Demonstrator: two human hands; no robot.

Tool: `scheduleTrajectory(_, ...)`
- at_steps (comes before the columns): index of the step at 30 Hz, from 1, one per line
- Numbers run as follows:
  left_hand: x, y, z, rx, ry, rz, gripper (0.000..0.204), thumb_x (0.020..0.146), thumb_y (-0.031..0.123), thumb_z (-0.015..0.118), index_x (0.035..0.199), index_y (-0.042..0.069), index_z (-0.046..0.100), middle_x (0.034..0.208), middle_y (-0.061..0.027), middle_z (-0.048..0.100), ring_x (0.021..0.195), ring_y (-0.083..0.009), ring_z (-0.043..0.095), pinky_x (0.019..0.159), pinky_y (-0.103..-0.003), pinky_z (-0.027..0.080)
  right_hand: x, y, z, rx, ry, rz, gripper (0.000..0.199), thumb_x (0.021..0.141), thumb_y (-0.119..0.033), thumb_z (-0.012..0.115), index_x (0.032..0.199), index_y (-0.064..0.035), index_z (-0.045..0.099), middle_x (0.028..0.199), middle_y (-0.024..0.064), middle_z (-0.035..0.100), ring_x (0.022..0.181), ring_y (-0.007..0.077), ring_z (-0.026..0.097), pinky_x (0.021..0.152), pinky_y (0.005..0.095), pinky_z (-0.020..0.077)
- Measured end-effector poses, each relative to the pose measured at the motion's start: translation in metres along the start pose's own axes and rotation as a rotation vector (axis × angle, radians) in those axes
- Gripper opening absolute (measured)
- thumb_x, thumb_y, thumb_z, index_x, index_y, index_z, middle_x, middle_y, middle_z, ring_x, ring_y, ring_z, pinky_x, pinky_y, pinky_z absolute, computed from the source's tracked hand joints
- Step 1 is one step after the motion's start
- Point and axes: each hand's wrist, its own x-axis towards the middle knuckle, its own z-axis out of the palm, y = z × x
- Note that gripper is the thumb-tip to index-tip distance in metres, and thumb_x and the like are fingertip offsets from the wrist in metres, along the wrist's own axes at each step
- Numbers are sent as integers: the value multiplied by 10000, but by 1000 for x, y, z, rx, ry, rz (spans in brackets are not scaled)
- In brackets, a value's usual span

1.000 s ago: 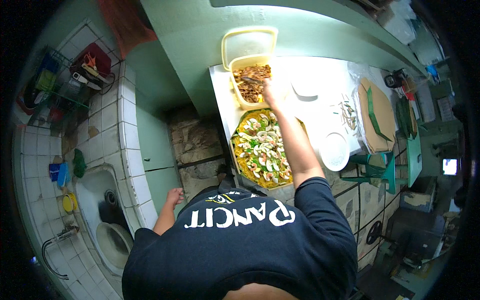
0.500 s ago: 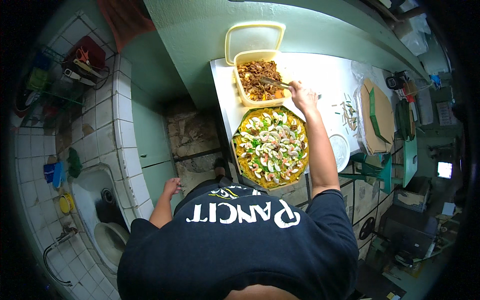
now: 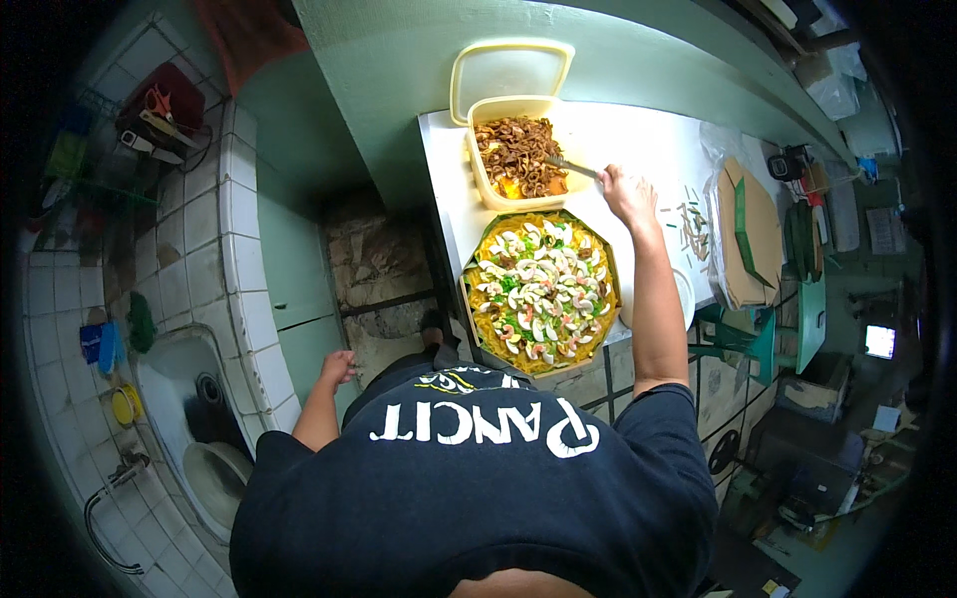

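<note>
Slim metal tongs (image 3: 575,166) slant across the right rim of a pale yellow, rectangular plastic tub (image 3: 476,167), their tips down at the brown cooked strips (image 3: 518,145) inside it. Watching remotely through the head camera, I see the right hand (image 3: 628,196) closed around the tongs' far end, above the white counter (image 3: 678,159). I see the left hand (image 3: 340,368) low beside the pale green cabinet (image 3: 299,269), its fingers curled; how tightly they close I cannot tell. Behind the tub, its translucent lid (image 3: 513,78) with a yellow rim stands tilted by the green wall (image 3: 419,60). Just in front, I see yellow noodles (image 3: 488,324) laid in an octagon, topped with white crescent slices (image 3: 538,289) and chopped greens. My view of the round white bowl (image 3: 685,301) is partly blocked by the right forearm
</note>
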Motion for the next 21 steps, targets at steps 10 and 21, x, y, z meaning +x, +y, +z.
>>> scheduleTrajectory(10,-5,-14,4,0,4,7,252,939,298,521,1114,148,621,908,22,605,711,-129,587,589,-292,467,-33,-6,5,34,138,24,305,930,-380,504,967,-131,676,854,169,681,828,372,657,748,484,506)
scheduleTrajectory(21,-8,-15,18,40,-9,58,256,940,322,537,1108,146,617,878,26,606,661,-106,585,537,-261,459,-118,17,13,419,394,-86,250,929,-273,512,926,-87,679,891,131,667,809,345,644,725,424,496)
